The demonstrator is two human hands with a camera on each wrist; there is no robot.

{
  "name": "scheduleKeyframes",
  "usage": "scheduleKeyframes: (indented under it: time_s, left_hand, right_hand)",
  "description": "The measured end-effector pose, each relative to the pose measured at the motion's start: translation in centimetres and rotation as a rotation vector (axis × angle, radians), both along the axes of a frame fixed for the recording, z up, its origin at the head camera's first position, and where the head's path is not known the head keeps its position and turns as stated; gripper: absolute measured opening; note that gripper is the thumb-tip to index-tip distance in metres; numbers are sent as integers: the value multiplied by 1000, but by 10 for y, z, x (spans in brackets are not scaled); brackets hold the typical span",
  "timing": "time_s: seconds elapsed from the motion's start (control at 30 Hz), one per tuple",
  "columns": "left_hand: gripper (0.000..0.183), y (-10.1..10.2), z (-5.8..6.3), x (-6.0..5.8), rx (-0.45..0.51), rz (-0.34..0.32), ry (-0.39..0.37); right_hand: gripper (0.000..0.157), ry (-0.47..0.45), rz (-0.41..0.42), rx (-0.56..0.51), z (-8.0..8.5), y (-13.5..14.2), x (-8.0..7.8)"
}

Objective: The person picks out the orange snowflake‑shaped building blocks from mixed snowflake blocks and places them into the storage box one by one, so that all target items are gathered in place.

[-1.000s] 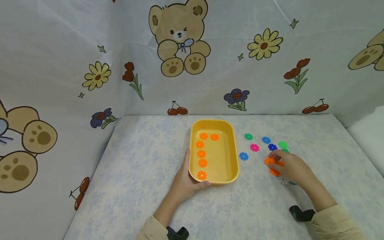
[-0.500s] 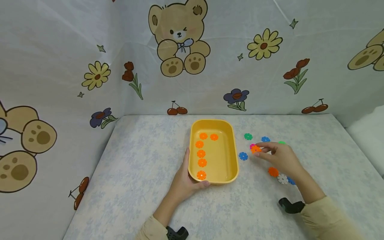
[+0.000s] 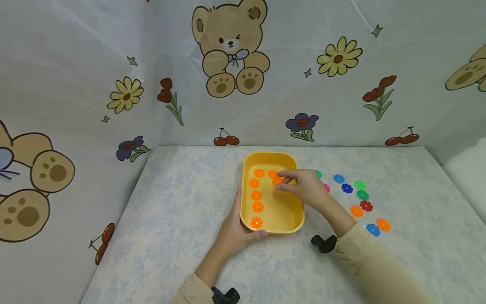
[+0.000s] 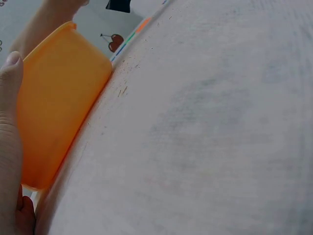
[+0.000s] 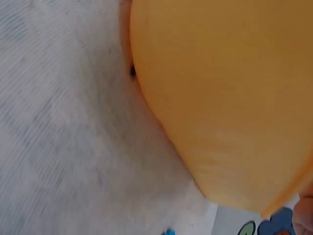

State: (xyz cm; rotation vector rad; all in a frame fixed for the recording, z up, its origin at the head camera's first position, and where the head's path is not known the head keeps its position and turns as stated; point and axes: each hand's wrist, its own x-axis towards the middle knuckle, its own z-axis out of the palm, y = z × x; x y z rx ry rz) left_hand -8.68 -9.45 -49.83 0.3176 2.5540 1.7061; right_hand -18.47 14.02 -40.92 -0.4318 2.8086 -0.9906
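A yellow plastic tray [image 3: 282, 213] sits on the table, its outer wall filling much of both wrist views. My left hand [image 3: 232, 228] grips its near left corner, the thumb over the front rim. Inside lie several orange flower-shaped discs [image 3: 256, 195], in a column down the left and a start of a row along the far end. Over the tray's right side my right hand [image 3: 309, 188] pinches another orange disc [image 3: 277, 181] between thumb and fingers, close to the far row. Only the fingertips [image 5: 304, 213] of that hand show in the right wrist view.
Right of the tray lie loose discs: blue [image 3: 339, 178], dark blue [image 3: 347, 188], green [image 3: 363, 194], red [image 3: 366, 205] and orange [image 3: 383, 224]. My right forearm hides part of that group. A patterned cloth [image 3: 243, 114] hangs behind the table.
My right hand has picked up an orange disc from the loose group and carried it left into the tray. My left hand keeps its grip on the tray.
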Motion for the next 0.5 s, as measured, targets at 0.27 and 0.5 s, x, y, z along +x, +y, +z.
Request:
scheduleKeyframes:
  time_s: [0.27,0.5]
  left_hand:
    - [128,1,1,1,-5,15,-24]
    - [129,0,0,0,5,10,-19]
  right_hand:
    - [34,78,92,226,-11,-31,-11]
    - [23,128,106,381,-17,-39,-15]
